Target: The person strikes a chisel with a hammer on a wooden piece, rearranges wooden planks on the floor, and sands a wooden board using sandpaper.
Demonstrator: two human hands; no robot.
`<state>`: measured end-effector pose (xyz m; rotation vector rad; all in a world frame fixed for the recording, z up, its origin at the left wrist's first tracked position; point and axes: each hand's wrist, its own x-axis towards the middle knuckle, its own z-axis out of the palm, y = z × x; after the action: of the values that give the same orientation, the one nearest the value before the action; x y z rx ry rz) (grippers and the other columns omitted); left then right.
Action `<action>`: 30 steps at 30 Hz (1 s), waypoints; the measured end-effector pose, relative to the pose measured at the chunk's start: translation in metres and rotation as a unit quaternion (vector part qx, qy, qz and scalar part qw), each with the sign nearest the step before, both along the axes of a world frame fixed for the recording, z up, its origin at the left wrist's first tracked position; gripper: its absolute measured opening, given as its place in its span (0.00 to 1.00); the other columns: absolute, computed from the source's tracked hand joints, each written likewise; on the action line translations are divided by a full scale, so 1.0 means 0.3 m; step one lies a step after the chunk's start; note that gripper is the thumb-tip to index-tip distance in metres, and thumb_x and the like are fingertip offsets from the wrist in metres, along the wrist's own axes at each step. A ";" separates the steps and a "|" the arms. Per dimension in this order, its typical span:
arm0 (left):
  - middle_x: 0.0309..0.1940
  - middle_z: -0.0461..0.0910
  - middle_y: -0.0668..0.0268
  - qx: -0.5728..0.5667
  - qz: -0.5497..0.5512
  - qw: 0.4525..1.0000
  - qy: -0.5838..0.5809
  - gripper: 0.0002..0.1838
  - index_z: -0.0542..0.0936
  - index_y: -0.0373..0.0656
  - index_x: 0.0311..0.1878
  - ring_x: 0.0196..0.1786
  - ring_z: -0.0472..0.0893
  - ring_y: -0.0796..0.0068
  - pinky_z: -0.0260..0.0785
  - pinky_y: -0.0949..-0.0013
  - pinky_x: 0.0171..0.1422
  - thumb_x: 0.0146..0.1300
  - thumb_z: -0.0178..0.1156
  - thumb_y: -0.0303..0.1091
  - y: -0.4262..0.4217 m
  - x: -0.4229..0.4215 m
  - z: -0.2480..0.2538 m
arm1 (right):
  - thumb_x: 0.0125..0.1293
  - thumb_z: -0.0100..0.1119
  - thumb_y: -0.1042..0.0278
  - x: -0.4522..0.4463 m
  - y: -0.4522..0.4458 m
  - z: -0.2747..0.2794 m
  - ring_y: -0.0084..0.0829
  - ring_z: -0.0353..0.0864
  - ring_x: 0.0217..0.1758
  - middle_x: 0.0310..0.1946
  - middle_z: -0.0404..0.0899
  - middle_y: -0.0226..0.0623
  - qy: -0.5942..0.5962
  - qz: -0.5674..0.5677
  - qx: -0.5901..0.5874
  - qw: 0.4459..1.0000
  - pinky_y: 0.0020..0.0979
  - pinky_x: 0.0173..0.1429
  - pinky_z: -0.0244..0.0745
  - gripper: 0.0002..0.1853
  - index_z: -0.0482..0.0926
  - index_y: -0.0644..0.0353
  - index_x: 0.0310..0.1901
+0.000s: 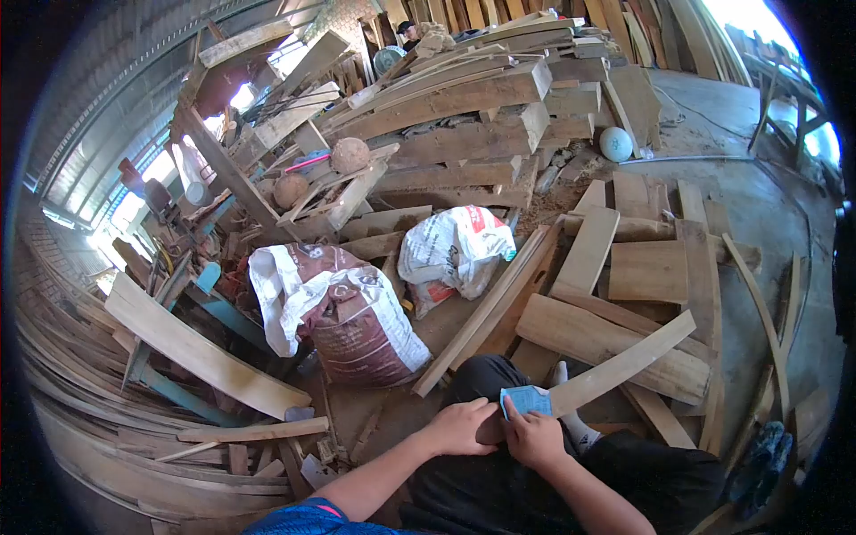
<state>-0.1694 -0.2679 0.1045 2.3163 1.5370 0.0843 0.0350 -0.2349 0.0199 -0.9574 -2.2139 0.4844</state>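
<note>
In the near middle, the right hand [535, 439] holds a blue sheet [526, 400] at a pale board [629, 361] pointing far right. The left hand [462, 428] curls beside; its grip I cannot tell. Weak support could let the board slip.

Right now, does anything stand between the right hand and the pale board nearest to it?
Yes, a blue sheet. It sits at the near end of the pale board, and the right hand touches it. Nothing else visible stands between them.
</note>
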 end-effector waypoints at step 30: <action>0.28 0.80 0.58 0.146 0.053 0.941 -0.300 0.32 0.68 0.39 0.66 0.30 0.82 0.59 0.74 0.63 0.36 0.72 0.50 0.57 -0.006 -0.041 -0.114 | 0.58 0.64 0.62 0.080 0.066 -0.100 0.40 0.82 0.23 0.22 0.80 0.35 -0.074 -0.115 0.039 0.990 0.44 0.26 0.77 0.29 0.75 0.45 0.65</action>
<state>-0.1816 -0.2696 0.0702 2.1117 1.3824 1.0091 0.0590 -0.2150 -0.0103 -1.2231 -2.1963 0.2261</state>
